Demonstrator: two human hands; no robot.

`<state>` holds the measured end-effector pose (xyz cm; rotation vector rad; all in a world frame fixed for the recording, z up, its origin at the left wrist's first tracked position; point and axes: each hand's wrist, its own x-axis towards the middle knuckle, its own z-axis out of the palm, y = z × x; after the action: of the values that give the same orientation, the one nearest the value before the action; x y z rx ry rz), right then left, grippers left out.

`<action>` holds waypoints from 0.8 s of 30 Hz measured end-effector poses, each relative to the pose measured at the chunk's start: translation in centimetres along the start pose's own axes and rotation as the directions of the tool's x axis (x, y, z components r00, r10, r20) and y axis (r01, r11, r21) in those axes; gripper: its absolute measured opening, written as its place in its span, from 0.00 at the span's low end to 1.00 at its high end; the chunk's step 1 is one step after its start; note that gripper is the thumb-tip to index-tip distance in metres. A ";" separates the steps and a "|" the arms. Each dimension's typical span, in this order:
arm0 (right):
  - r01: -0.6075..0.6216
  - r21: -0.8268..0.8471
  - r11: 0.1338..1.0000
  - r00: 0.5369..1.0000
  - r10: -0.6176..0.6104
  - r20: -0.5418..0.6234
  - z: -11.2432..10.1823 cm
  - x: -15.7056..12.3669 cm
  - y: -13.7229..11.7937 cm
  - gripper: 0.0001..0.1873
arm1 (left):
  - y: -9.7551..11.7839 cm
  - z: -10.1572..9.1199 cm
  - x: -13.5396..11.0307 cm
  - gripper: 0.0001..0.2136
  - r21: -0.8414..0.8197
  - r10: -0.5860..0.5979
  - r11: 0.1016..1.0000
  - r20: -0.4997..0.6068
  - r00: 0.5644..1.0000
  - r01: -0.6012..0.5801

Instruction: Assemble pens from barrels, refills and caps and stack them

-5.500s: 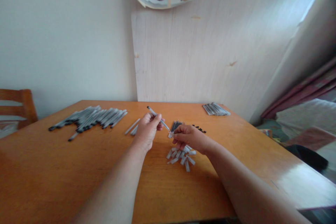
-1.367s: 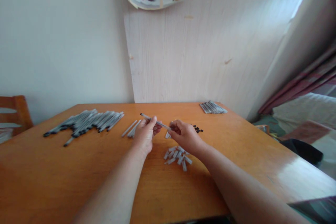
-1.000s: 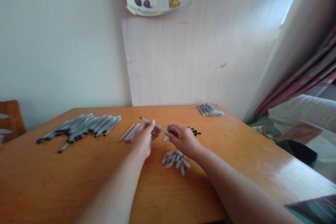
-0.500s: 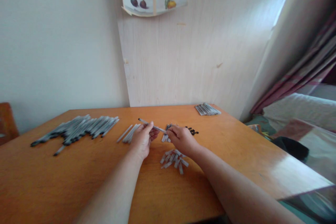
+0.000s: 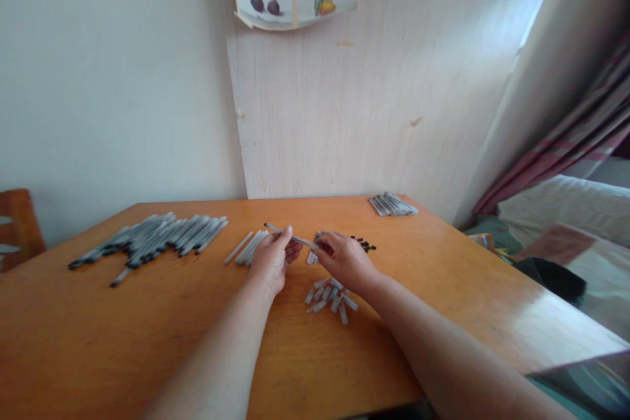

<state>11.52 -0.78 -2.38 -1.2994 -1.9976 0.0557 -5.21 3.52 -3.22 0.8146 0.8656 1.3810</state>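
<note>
Over the table [image 5: 295, 367], the left hand [image 5: 272, 259] clamps a pen [image 5: 304, 241]; the right hand [image 5: 347, 259] pinches its end. Heaped pens [image 5: 160, 239] look done (my guess); loose tubes [image 5: 238, 248] and caps [image 5: 336, 304] remain.

The pen [image 5: 303, 241] runs from the left hand [image 5: 270, 259] to the right hand [image 5: 344, 258], above the table [image 5: 305, 367]. Just left of the left hand, and partly behind it, lie the tubes [image 5: 241, 248]; farther left, the pen heap [image 5: 162, 239]. The caps [image 5: 329, 296] lie before the right hand, toward the person. Partly hidden behind that hand are the rods [image 5: 311, 257]; the plugs [image 5: 367, 245] lie beyond it to the right, and the bundle [image 5: 392, 204] farther back.
</note>
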 end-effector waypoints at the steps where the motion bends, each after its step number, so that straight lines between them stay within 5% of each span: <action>1: 0.000 -0.006 1.000 1.000 0.000 -0.002 0.0 0.0 0.0 0.05 | 0.0 0.0 0.0 0.16 -0.004 -0.002 1.000 0.002 1.000 0.002; 9: -0.087 -0.059 0.994 0.995 0.084 -0.048 -0.3 0.2 -0.1 0.07 | -0.2 0.0 -0.1 0.21 0.053 -0.009 0.999 0.027 1.000 0.007; 16: -0.280 -0.107 0.954 0.952 0.262 -0.158 -2.2 1.3 0.4 0.11 | -1.4 -0.9 0.7 0.17 0.303 0.140 0.944 0.000 0.990 -0.133; 24: -0.420 -0.163 0.893 0.887 0.367 -0.280 -6.3 3.1 5.2 0.12 | -1.8 -0.8 0.6 0.14 0.403 0.168 0.900 0.029 0.985 -0.165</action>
<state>18.61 2.14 1.77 -1.7549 -1.5379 -0.1298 -5.11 4.08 -5.19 1.2260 1.1298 1.3703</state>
